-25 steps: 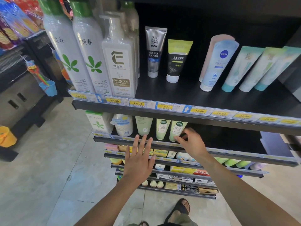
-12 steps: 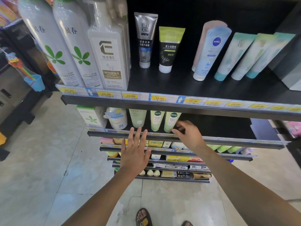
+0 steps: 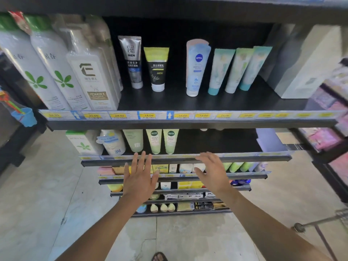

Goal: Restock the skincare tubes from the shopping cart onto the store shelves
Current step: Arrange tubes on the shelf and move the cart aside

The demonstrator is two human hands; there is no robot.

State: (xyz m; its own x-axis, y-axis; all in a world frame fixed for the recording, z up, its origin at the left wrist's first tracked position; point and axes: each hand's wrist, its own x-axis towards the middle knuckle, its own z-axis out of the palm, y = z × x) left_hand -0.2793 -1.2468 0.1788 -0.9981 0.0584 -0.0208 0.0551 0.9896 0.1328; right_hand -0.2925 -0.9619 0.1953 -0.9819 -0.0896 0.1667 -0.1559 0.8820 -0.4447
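Held left hand (image 3: 140,178) and right hand (image 3: 212,172) apart, fingers straight and spread, gripping nothing, both just before the front edge of the second shelf (image 3: 244,158). Judged the step as a pause between tubes, with a fetch from the cart probably next. Found two pale green tubes (image 3: 154,142) stood cap-down toward that shelf's left end, labels outward, likely for easy reading. Noted more soft plastic tubes on the top shelf (image 3: 188,102), leaning back on flat caps with crimped tails up: a silver tube (image 3: 131,61), a black-and-lime tube (image 3: 157,68), a glossy blue tube (image 3: 196,68) and three mint tubes (image 3: 236,70). Glimpsed only a wire corner of the shopping cart (image 3: 342,213) at lower right; could not tell its contents.
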